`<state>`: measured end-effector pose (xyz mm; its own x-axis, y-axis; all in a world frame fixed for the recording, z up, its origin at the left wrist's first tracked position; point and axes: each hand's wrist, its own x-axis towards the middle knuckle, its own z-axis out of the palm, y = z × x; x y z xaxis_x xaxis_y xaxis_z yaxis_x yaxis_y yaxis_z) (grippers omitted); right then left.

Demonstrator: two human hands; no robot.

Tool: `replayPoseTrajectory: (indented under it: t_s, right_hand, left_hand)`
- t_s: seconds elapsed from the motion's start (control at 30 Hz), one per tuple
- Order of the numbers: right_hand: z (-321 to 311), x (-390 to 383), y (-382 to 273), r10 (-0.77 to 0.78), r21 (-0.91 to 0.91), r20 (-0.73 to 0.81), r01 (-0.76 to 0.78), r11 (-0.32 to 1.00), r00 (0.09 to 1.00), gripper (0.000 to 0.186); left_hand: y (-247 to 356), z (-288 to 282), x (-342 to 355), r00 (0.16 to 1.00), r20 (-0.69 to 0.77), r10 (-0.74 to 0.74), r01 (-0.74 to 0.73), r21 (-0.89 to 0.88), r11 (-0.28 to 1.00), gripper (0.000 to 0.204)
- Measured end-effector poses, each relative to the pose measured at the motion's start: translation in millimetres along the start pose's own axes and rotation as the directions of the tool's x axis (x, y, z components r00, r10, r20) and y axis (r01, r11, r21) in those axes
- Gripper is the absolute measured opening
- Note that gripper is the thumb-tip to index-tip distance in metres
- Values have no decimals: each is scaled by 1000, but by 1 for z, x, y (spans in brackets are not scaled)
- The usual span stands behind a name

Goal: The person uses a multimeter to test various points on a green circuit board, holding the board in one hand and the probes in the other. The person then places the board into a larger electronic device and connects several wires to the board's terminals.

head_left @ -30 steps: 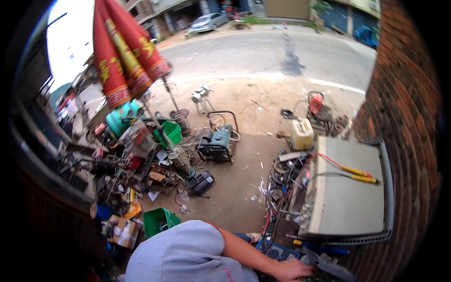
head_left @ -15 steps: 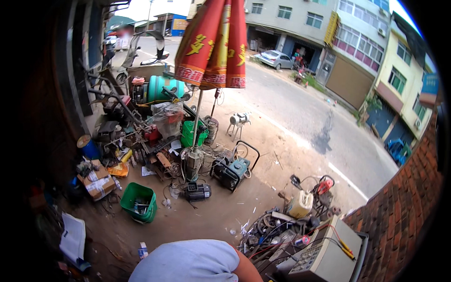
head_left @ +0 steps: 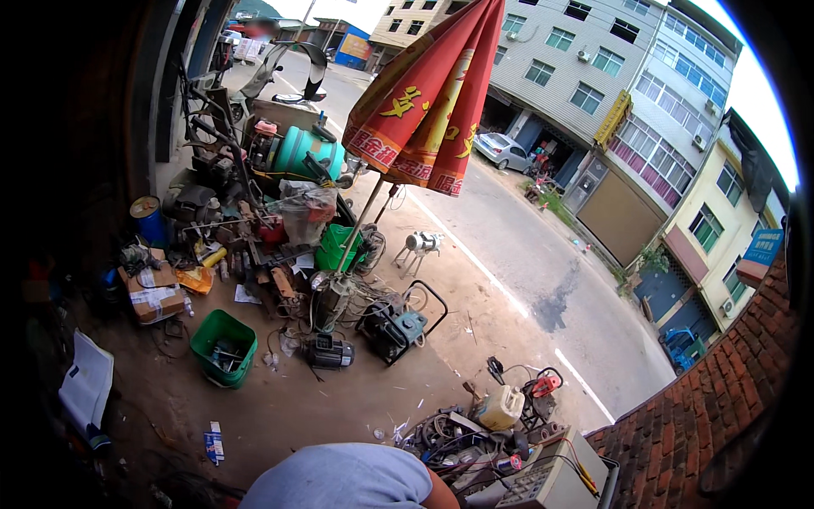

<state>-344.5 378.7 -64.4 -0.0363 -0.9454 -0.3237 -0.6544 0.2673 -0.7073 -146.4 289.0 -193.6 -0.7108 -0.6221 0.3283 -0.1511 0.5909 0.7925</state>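
Neither my left hand nor my right hand shows in the head view. A rounded stretch of light blue cloth (head_left: 339, 479) rises from the lower edge, with a strip of bare skin (head_left: 441, 494) at its right side. Close by on the right stands a beige instrument box (head_left: 543, 479), with red and black leads (head_left: 585, 477) lying over it. Beyond the cloth, a dark electric motor (head_left: 329, 351) lies on the ground. To the left of that motor sits a green bucket (head_left: 224, 348) with small parts inside.
A folded red umbrella (head_left: 415, 110) leans on its pole among machine parts. Near it are a framed machine (head_left: 403, 327), a teal drum (head_left: 309, 154), a cardboard box (head_left: 155, 293) and a blue barrel (head_left: 149, 222). At right are a yellowish jerrycan (head_left: 498, 407) and a brick wall (head_left: 678, 433). A road (head_left: 543, 280) runs behind.
The view has turned and tilted, so the road, buildings and umbrella sit at a steeper slant. The bucket, motor and jerrycan appear farther left. No object has visibly been moved.
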Motion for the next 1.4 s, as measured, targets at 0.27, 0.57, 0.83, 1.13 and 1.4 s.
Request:
replayPoseTrajectory:
  t_s: [0.27,0.57,0.83,1.13,1.4]
  right_hand:
    - [2,-2,-7,1,50,-34,0,999,999,23]
    - [-53,-13,102,-246,98,-259,278,955,934,5]
    - [-32,-44,40,144,367,-125,-89,926,982,16]
    - [-23,-63,33,217,354,-168,-147,924,962,20]
    - [-17,-59,9,16,-51,-310,-34,998,950,12]
  left_hand:
    - [2,7,-2,999,38,-15,15,11,1000,42]
    - [85,-21,-32,966,185,-181,169,78,982,47]
    - [76,-27,-40,995,77,-66,60,71,996,45]
    - [93,-40,-38,986,143,-89,92,-17,996,42]
    - [88,-45,-30,965,224,-133,144,-31,989,45]
